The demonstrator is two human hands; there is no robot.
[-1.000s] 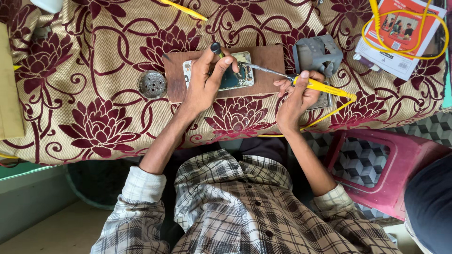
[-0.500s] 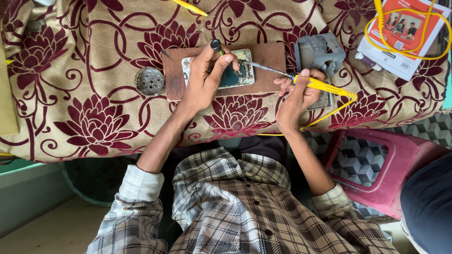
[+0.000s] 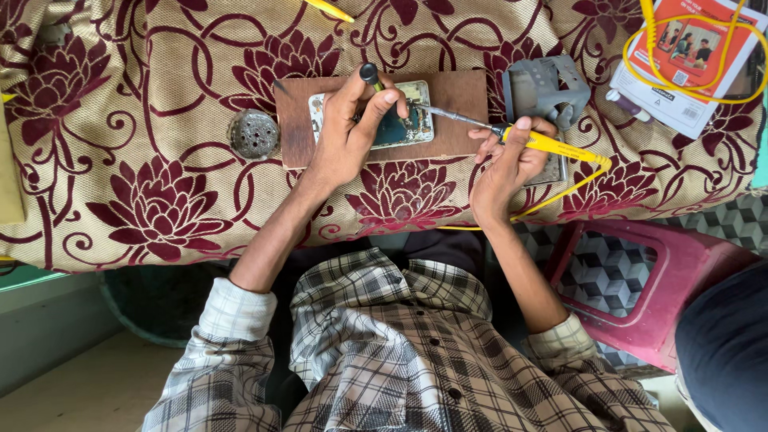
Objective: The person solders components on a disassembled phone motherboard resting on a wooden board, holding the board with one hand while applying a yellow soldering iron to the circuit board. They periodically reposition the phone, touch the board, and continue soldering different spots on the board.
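Pinning opened phone [image 3: 400, 124] mid-board [image 3: 456, 112], left hand [image 3: 348, 132]; iron [image 3: 512, 136] right.

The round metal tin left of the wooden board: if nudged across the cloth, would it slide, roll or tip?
The round metal tin lies flat and low on the patterned cloth, so it probably will not tip or roll. The fabric looks textured, so it would likely drag, not glide. It seems small and probably light.
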